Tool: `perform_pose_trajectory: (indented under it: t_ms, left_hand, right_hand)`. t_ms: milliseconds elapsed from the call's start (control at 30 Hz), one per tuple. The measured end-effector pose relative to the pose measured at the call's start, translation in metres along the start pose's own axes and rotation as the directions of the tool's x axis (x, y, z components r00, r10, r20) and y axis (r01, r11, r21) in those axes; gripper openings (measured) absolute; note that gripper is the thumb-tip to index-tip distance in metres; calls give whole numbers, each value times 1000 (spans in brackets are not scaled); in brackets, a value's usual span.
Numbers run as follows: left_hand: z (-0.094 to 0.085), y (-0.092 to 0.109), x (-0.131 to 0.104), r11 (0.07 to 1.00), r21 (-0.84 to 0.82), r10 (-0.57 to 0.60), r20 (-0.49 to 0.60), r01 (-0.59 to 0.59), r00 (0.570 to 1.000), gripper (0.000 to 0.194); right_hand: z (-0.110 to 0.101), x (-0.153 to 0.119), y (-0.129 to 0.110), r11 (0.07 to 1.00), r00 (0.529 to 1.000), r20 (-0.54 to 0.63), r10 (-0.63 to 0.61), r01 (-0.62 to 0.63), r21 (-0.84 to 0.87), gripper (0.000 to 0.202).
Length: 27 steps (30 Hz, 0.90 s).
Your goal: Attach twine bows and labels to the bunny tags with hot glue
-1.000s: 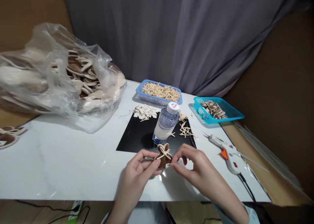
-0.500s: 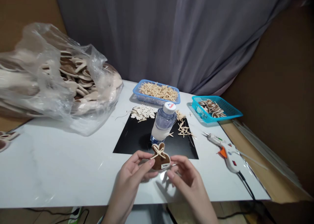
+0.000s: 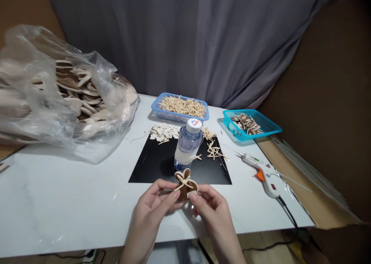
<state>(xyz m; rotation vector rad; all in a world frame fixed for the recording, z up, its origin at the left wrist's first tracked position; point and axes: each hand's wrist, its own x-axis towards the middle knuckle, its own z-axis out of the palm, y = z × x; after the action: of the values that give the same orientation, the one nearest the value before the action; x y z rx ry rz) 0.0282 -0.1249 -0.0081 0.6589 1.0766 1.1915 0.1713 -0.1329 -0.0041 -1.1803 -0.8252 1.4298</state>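
Observation:
Between my two hands is a small brown felt bunny-shaped piece (image 3: 183,194) with pale edging, a cream cord bow and a white label low on its right. My left hand (image 3: 158,204) pinches its left side, thumb in front near the bow. My right hand (image 3: 211,206) grips the right edge, its thumb over the label and partly hiding it. Just behind the piece, a clear bottle (image 3: 188,146) with a white cap stands on a black mat (image 3: 150,167).
A plastic bag (image 3: 104,129) of brown felt pieces fills the left. Behind the mat are a blue basket (image 3: 156,109) of cord bows and a pile of white labels (image 3: 164,132). Loose bows (image 3: 214,151), a turquoise basket (image 3: 274,130) with felt pieces and a glue gun (image 3: 265,175) lie rightward.
My right fingers have closed in on the felt piece, and the thumb now presses over its label. My left hand keeps its pinch. The whole view has shifted slightly.

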Motion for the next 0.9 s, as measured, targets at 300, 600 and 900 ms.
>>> perform_pose_trajectory:
  t_ms: [300,600,900]
  left_hand:
    - [3,3,-1,1000,-27,1,4,-1,1000,25]
    - [4,-6,-3,975,168,155,-44,-146,987,26]
    - [28,-3,-19,526,649,783,-117,-550,610,13]
  right_hand:
    - [-10,-5,-10,999,993,112,34,-38,37,36]
    - [6,-4,14,987,998,39,-45,38,155,31]
    - [1,-1,15,993,997,-21,-68,70,98,32]
